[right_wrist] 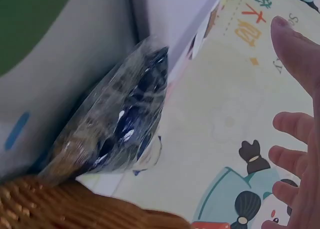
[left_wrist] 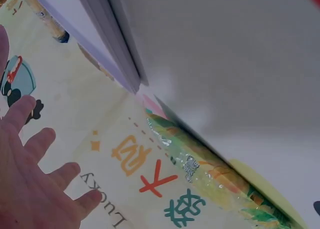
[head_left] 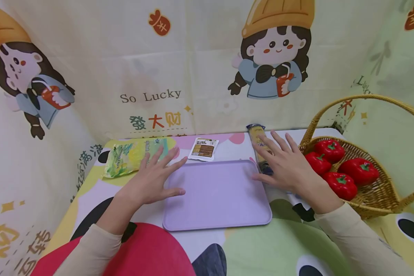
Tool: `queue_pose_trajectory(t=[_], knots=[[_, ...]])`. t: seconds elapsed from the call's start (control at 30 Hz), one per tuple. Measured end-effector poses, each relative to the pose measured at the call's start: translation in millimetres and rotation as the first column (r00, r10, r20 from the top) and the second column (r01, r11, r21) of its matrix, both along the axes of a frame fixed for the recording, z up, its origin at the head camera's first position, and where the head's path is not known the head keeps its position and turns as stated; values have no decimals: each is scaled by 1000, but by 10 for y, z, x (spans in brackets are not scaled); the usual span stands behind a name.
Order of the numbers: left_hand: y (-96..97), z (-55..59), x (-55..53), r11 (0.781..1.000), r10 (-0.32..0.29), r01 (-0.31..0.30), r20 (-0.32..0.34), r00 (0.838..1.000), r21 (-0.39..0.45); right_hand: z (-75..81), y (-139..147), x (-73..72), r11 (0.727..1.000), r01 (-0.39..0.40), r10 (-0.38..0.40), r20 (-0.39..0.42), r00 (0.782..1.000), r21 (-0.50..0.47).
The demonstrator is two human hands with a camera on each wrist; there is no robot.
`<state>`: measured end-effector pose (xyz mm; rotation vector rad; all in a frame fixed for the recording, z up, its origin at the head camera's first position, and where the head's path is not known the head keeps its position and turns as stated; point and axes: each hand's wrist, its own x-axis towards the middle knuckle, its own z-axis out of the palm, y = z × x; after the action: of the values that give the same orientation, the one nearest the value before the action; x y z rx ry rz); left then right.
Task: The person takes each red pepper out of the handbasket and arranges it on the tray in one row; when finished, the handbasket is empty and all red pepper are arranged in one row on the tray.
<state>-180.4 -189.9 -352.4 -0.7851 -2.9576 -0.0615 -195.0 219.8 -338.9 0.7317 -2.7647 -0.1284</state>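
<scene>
Four red bell peppers (head_left: 358,171) occupy the wicker basket (head_left: 379,191) at right in the head view. The lilac tray (head_left: 217,199) lies centrally, near the brown-and-white sachet (head_left: 203,149). The left hand (head_left: 153,180), spread wide and empty, is at the tray's left side, near the yellow-green packet (head_left: 124,158). The right hand (head_left: 284,165), also wide and empty, partly covers the blue-ended packet (head_left: 257,136). Left wrist view: fingers extended. Right wrist view: fingers separated; blue-ended packet beside the tray.
</scene>
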Motion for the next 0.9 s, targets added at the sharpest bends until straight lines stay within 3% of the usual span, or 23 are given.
queue_pose_trajectory(t=[0.2, 0.43, 0.63, 0.9], knots=[[-33, -71, 0, 999, -45, 45, 26, 999, 17, 34, 96, 25, 1000, -2, 2, 5, 1000, -11], [-39, -136, 7, 999, -53, 53, 63, 997, 5, 98, 217, 72, 999, -17, 19, 70, 997, -33], [-72, -180, 39, 997, -83, 83, 56, 995, -1, 145, 333, 115, 999, -13, 19, 110, 994, -49], [-109, -248, 84, 997, -62, 66, 112, 992, -27, 217, 463, 176, 997, -27, 38, 180, 983, -67]])
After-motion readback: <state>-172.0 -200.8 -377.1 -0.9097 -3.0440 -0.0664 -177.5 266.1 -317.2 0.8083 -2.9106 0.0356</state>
